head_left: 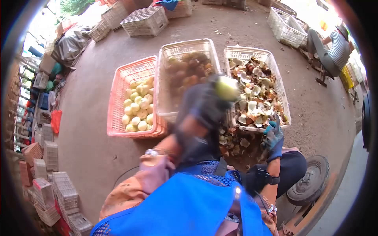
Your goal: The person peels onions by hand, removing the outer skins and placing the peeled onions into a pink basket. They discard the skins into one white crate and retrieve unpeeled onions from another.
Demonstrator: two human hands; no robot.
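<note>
My left hand [208, 100], in a dark glove and smeared by motion, grips a pale peeled onion [227, 88] between the middle and right crates. My right hand [273, 139], in a blue-grey and teal glove, is curled at the near edge of the right crate [286, 106]; I cannot tell what it holds. Onion skins and cut ends [256, 78] heap up in that crate. Unpeeled brownish onions [189, 69] lie in the middle white crate [167, 47], partly hidden by my left arm. Peeled onions [138, 104] partly fill the pink crate [118, 82] on the left.
More scraps [234, 143] lie on the floor below the right crate. A small wheel [309, 180] stands beside my right knee. Another person [334, 49] sits low at the far right, near a white crate [285, 27]. Stacked crates [65, 188] line the left side.
</note>
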